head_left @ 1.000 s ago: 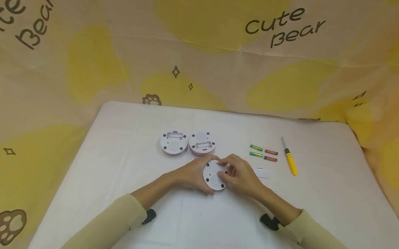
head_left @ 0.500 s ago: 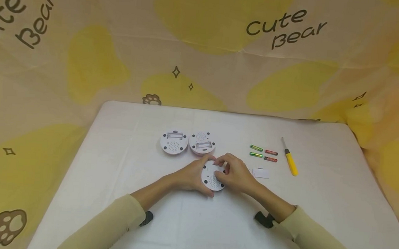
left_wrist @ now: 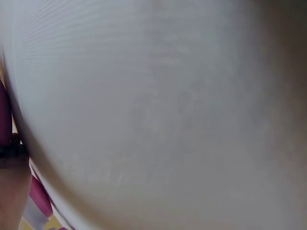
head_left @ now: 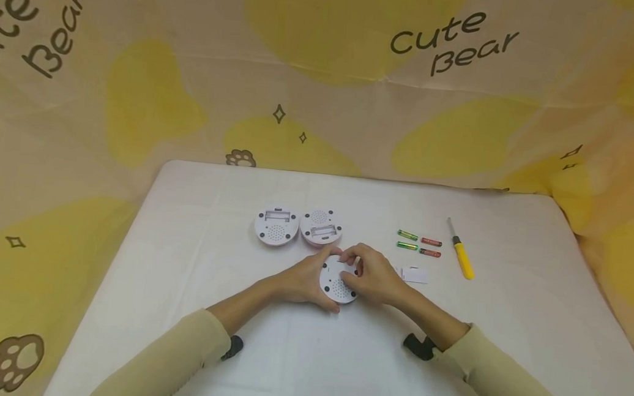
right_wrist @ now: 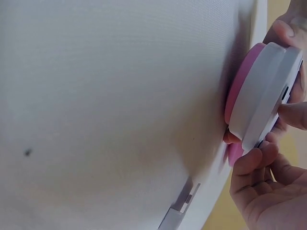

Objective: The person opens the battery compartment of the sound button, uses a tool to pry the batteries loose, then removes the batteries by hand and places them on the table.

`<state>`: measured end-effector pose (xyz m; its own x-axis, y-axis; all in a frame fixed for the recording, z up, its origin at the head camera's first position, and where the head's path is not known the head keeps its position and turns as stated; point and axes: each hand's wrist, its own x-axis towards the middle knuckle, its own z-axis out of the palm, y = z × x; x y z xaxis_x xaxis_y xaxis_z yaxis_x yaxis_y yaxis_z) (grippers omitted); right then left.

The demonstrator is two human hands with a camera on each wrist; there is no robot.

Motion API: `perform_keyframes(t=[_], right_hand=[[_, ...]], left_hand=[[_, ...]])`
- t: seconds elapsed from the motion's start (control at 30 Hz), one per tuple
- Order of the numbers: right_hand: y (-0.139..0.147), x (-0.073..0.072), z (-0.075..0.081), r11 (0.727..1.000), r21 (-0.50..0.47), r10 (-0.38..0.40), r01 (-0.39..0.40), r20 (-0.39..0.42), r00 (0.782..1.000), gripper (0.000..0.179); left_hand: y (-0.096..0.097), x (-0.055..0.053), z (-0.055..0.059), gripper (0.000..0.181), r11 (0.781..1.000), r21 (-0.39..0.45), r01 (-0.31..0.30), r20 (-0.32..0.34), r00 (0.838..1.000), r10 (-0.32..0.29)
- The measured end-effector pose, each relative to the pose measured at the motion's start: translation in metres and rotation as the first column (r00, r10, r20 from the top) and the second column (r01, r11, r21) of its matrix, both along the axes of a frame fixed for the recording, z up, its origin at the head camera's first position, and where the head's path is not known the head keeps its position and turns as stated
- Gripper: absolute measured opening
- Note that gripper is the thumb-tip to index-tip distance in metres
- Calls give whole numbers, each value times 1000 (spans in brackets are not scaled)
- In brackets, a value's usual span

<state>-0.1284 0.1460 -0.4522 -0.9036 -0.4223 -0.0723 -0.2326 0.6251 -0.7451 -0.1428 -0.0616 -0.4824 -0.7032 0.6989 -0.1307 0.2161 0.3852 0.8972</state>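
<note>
My left hand [head_left: 304,280] holds a round white device [head_left: 338,282] by its rim, its speaker holes and dark feet facing up. In the right wrist view, this device [right_wrist: 266,91] shows a white side and a pink layer against the table. My right hand [head_left: 375,275] has its thumb on the device's face and curled fingers at the far right rim. Both hands partly cover the device; no open battery compartment shows on it. Behind stand two similar devices, a left one [head_left: 276,227] and a right one [head_left: 321,227], with open battery compartments.
Green batteries [head_left: 407,245] and red batteries [head_left: 430,252] lie right of the hands. Further right is a yellow-handled screwdriver [head_left: 463,257]. White battery covers [head_left: 414,275] lie beside the right hand. Patterned cloth [head_left: 326,70] hangs behind the white table [head_left: 212,197].
The held device and my right hand have shifted slightly left, showing more of the white covers beside them. Over the last half second both hands stay nearly still.
</note>
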Motion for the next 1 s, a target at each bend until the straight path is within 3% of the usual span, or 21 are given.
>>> perform_keyframes(t=[1.0], right_hand=[[-1, -2, 3, 999, 24, 24, -26, 48, 999, 24]], left_hand=[[0, -1, 0, 100, 999, 37, 40, -8, 999, -40]])
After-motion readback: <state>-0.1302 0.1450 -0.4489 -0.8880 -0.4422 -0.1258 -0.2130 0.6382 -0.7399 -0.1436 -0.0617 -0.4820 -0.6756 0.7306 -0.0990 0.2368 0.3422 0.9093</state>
